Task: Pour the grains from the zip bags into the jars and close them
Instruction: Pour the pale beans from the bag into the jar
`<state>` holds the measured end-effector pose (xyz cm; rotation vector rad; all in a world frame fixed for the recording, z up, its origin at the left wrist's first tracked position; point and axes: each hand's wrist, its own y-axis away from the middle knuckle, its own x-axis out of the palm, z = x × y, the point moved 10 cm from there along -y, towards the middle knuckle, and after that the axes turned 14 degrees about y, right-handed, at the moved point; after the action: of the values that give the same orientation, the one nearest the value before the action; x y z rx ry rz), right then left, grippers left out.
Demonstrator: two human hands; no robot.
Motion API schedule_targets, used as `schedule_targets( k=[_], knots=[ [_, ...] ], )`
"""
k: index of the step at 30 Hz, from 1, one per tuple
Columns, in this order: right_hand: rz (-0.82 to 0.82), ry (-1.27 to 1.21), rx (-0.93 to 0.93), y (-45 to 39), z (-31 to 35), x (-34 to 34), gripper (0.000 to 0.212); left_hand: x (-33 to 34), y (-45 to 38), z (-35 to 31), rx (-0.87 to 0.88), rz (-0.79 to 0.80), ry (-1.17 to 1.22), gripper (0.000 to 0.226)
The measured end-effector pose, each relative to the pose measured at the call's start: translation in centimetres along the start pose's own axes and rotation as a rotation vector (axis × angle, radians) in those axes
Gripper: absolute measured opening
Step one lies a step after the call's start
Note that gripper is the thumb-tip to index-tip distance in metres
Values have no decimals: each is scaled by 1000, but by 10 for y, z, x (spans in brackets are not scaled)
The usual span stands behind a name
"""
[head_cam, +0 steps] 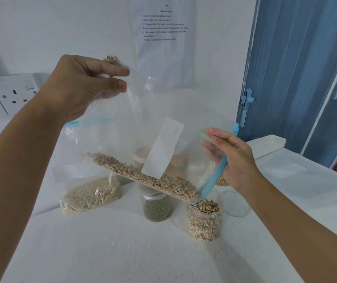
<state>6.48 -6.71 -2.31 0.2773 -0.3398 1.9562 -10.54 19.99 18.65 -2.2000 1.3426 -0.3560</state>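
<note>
Hands (86, 84) tilt bag (135, 123) over jar (203, 219), green-grain jar (157, 207) beside.

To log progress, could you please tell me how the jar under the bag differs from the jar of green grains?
The bean jar stands open, heaped to its mouth; the green jar is lower-filled, its top hidden behind the bag. The bean jar sits nearer the right hand; the green jar stands left of it. Both are clear and upright.
</note>
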Motion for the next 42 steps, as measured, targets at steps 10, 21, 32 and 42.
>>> schedule_targets(
  k=[10, 21, 32, 42],
  knots=[
    [-11, -7, 20, -1, -1, 0, 20, -1, 2, 3, -5, -10, 27, 25],
    [7, -12, -8, -1, 7, 6, 18, -4, 3, -1, 1, -26, 15, 51],
    [3, -23, -4, -2, 8, 5, 20, -3, 3, -2, 4, -23, 6, 47],
    [2, -14, -7, -3, 5, 3, 19, -1, 5, 0, 0, -8, 19, 35]
  ],
)
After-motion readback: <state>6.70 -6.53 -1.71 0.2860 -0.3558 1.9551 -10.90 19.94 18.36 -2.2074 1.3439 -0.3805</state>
